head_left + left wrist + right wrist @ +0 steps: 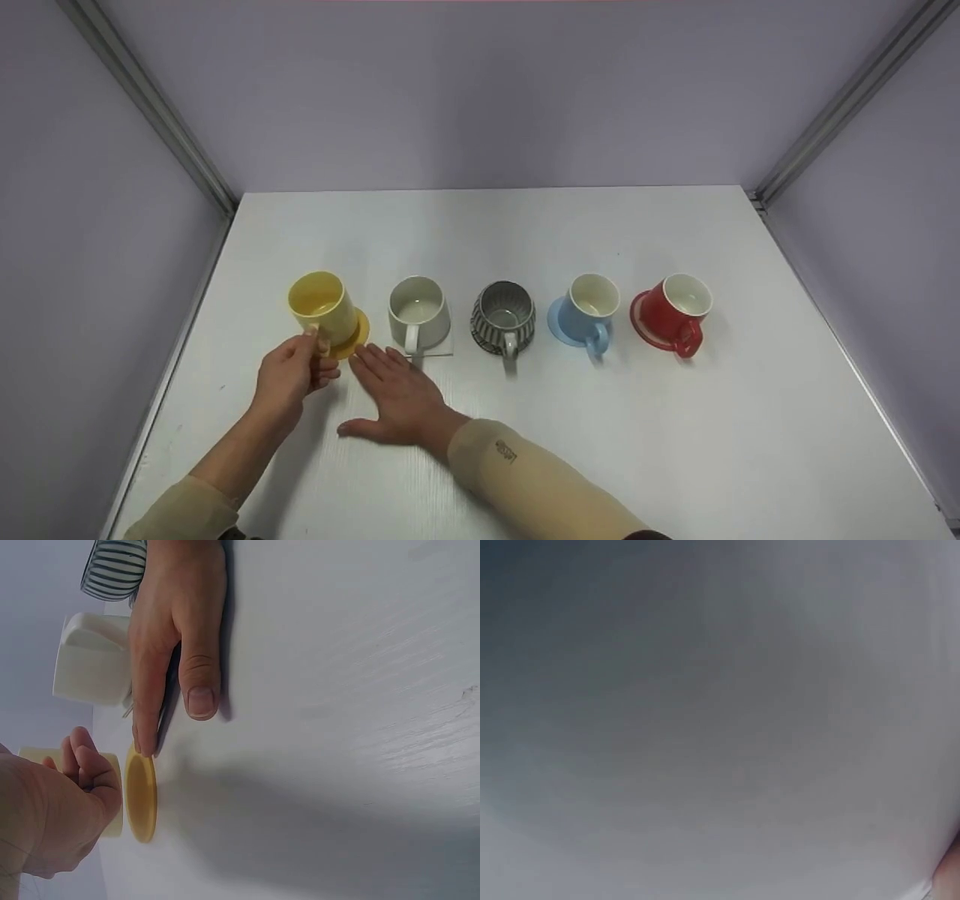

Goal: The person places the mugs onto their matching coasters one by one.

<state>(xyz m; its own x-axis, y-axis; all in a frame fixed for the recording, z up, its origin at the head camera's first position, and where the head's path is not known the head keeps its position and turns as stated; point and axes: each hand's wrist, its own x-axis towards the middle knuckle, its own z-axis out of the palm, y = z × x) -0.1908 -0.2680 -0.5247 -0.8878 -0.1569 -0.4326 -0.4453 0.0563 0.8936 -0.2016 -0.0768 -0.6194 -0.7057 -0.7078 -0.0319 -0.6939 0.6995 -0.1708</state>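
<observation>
My left hand (289,375) pinches the handle of a yellow mug (337,315) at the left end of a row. The mug is held just above a round yellow coaster (361,335), a narrow gap showing between them in the left wrist view. Palm down, my right hand (405,397) lies with its fingers extended and thumb spread, its fingertips at the near edge of that coaster (141,799). Just beyond those fingers stands a white mug (431,330) on a square white coaster (442,350). The right wrist view holds little but blurred grey surface.
Farther right stand a dark striped mug (487,330), a light blue mug (581,319) on a blue coaster (556,322) and a red mug (664,311) on a red coaster (641,326). Grey panels (487,97) border the white table (637,442) behind and at the sides.
</observation>
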